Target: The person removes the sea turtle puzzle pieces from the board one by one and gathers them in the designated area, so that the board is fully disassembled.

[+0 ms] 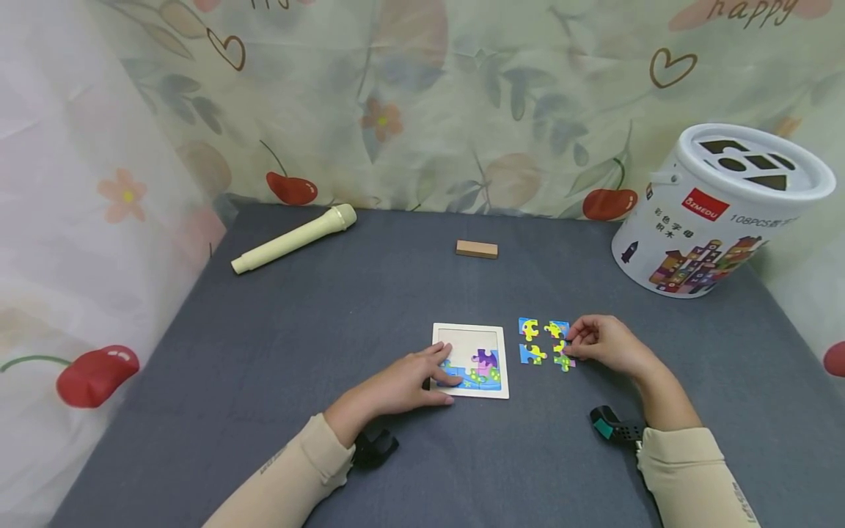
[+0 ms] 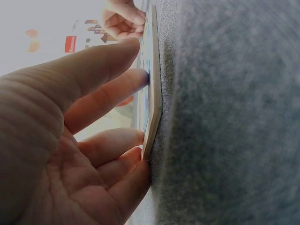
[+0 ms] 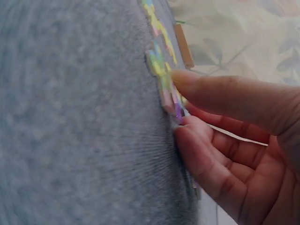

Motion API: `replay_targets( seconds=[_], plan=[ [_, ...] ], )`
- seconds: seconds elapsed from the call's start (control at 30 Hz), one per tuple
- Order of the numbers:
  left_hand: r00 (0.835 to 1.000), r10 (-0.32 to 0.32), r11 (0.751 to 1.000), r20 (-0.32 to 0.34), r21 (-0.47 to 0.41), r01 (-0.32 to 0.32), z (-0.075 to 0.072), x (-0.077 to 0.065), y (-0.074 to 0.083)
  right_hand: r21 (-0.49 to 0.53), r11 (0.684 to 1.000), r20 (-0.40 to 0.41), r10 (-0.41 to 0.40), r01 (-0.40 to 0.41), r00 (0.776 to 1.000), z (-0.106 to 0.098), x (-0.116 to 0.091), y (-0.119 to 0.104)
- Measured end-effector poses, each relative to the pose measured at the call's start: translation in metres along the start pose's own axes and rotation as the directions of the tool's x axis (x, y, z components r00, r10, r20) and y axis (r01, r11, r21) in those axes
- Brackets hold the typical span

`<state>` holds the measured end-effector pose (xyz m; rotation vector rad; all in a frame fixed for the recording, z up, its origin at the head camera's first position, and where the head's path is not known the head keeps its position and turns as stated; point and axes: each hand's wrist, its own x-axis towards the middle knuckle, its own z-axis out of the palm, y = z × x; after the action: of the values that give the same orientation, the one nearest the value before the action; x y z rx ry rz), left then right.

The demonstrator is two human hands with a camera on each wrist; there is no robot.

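A wooden puzzle tray (image 1: 462,336) lies flat, pieces filling its lower part and a purple piece (image 1: 485,358) above them. My left hand (image 1: 405,379) rests on its left side, fingers spread over the border and laid pieces, thumb at the near edge. Several loose puzzle pieces (image 1: 528,328) lie to the right of the tray. At the rightmost ones is my right hand (image 1: 607,343), fingers curled. In the right wrist view its thumb (image 3: 206,89) and fingertips lie on either side of a colourful puzzle piece (image 3: 161,79), which it pinches close to the table.
A brown wooden block (image 1: 477,249) lies behind the tray. To the far left is a cream microphone-shaped stick (image 1: 290,240). A white bucket (image 1: 713,220) with a shape-hole lid stands at the back right, before a printed curtain (image 1: 436,110).
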<state>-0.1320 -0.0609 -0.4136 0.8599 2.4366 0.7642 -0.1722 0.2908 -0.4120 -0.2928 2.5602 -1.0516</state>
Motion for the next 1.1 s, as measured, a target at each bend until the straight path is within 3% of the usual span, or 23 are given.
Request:
replay_targets(
  seconds=[0.33, 0.6, 1.0, 1.1],
  plan=[
    [1.0, 0.0, 1.0, -0.003, -0.002, 0.0, 0.001, 0.002, 0.0, -0.044, 0.998, 0.074, -0.037, 0.04, 0.997, -0.002, -0.006, -0.005],
    [1.0, -0.003, 1.0, -0.004, 0.015, 0.003, 0.001, 0.001, 0.002, -0.054, 0.995, 0.078, -0.079, 0.083, 0.994, 0.001, -0.006, -0.005],
    [1.0, 0.009, 0.996, 0.011, 0.09, -0.01, 0.002, 0.011, 0.022, -0.041, 0.994, 0.095, -0.099, 0.103, 0.991, 0.0, -0.004, -0.005],
    [1.0, 0.005, 0.995, 0.028, 0.102, -0.008, 0.004, 0.015, 0.026, -0.061, 0.992, 0.056, -0.108, 0.111, 0.993, 0.0, -0.005, -0.008]
  ],
)
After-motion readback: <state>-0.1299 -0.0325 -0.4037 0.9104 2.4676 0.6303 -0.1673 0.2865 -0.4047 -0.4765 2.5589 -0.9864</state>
